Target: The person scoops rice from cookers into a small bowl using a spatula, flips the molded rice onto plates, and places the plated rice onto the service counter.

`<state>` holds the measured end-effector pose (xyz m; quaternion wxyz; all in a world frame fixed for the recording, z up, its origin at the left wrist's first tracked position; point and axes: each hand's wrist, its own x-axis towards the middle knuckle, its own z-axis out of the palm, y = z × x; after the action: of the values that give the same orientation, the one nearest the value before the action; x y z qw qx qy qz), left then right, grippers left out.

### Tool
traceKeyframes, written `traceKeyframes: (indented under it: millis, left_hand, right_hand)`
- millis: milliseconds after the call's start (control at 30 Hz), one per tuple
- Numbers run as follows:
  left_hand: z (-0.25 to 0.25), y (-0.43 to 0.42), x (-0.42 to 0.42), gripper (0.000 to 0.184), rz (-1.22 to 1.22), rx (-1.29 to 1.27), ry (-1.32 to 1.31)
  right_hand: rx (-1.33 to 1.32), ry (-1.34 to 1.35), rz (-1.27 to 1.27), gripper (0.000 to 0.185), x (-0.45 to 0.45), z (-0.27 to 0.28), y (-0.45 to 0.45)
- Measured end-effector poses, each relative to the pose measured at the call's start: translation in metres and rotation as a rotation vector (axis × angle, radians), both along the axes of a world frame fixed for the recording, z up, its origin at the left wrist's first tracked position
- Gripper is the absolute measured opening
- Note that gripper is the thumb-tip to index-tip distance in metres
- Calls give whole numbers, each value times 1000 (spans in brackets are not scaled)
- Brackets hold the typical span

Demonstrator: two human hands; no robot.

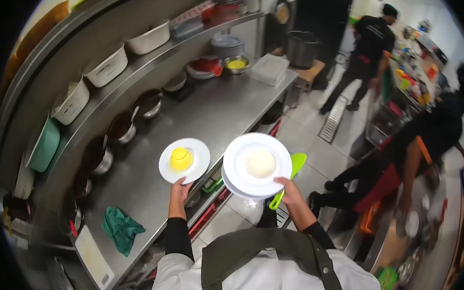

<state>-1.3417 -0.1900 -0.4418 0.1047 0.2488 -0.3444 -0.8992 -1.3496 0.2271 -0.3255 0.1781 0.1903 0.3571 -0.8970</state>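
Note:
My left hand (180, 191) is closed on the near rim of a white plate (200, 152), which is over the edge of the steel counter. A small yellow cup (181, 159), apparently upside down, sits on that plate. With my right hand (290, 190) I grip another white plate (234, 161), thumb on its rim. A round mound of white rice (260, 164) lies on it, and a second plate rim (234, 188) shows just underneath. Beside this hand a bright green spatula (298, 164) sticks out from behind the plate; whether my fingers hold it is hidden.
Along the back of the steel counter (203, 115) stand several metal bowls (126, 134). A green cloth (121, 229) and a white cutting board (94, 257) lie at its near left. White bins (106, 66) line the shelf above. Two people in dark clothes (369, 41) stand on the right.

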Motion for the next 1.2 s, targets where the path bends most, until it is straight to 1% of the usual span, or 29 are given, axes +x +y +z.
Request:
traceKeyframes:
  millis: [67, 100, 200, 233, 267, 333, 400, 433, 500, 533, 567, 600, 633, 667, 700, 733, 767, 800, 867, 900, 1000, 1033, 1067, 1100, 1167, 1200]
  left_hand:
    - [-7, 6, -30, 45, 109, -97, -104]
    - [-13, 7, -40, 38, 155, -176, -153]
    - [12, 27, -58, 37, 335, -588, -584]
    - [-13, 21, -60, 47, 505, -1268, -720]
    - [14, 30, -65, 51, 565, -1435, -720]
    - [66, 56, -85, 59, 630, -1757, -717]
    - [87, 59, -116, 69, 481, -1690, -699]
    - [95, 59, -133, 73, 440, -1699, -752]
    - [106, 56, -166, 79, 340, -1722, -840]
    - [106, 50, -180, 78, 313, -1728, -892]
    - [103, 45, -190, 78, 277, -1736, -944]
    - [101, 41, -197, 78, 237, -1746, -991]
    - [98, 33, -200, 70, 265, -1755, -940]
    - [96, 23, -199, 68, 264, -1758, -919]
    - [95, 15, -196, 66, 263, -1758, -895]
    - [93, 14, -198, 65, 263, -1756, -873]
    - [113, 26, -202, 61, 288, -1765, -882]
    - [118, 29, -203, 59, 359, -1685, -848]
    - [133, 22, -198, 57, 510, -1524, -785]
    - [142, 18, -195, 51, 522, -1501, -805]
    - [165, 5, -215, 48, 632, -627, -427]
    - [148, -10, -229, 49, 488, -384, -165]
    - [159, -8, -252, 52, 376, -161, -63]
    - [153, -12, -275, 55, 312, -5, 36]
    - [122, -29, -325, 57, 225, 373, 77]
    - [92, -44, -346, 55, 191, 412, 28]
  right_hand:
    - [86, 73, 206, 33, -91, -33, 3]
    - [57, 105, 237, 34, -140, -49, -5]
    - [121, 126, 348, 35, -246, -39, -30]
    - [98, 91, 347, 35, -276, -36, -41]
    - [112, 108, 439, 37, -310, -43, -44]
    - [246, 40, 579, 38, -366, -60, -51]
    - [244, 62, 615, 38, -406, -79, -60]
    - [240, 77, 622, 38, -422, -83, -66]
    - [370, 202, 596, 39, -441, -77, -71]
    - [432, 266, 574, 40, -448, -68, -73]
    - [734, 314, 566, 41, -451, -47, -74]
    - [862, 425, 549, 40, -455, -53, -71]
    - [992, 538, 522, 39, -461, -59, -68]
    - [1125, 655, 490, 38, -466, -55, -64]
    - [1264, 778, 361, 34, -464, -54, -65]
    - [1289, 796, 372, 33, -464, -45, -64]
    - [1311, 818, 387, 33, -466, -37, -63]
    - [1328, 842, 406, 33, -469, -31, -62]
    - [1400, 806, 388, 31, -472, -22, -63]
    - [1435, 788, 379, 31, -475, -21, -64]
    - [1368, 745, 431, 30, -490, -27, -65]
    - [1370, 781, 399, 30, -491, -28, -65]
    - [1373, 818, 364, 30, -490, -26, -66]
    - [1376, 853, 325, 30, -491, -25, -70]
    - [1351, 816, 343, 31, -490, -26, -77]
    - [1342, 790, 350, 32, -488, -29, -79]
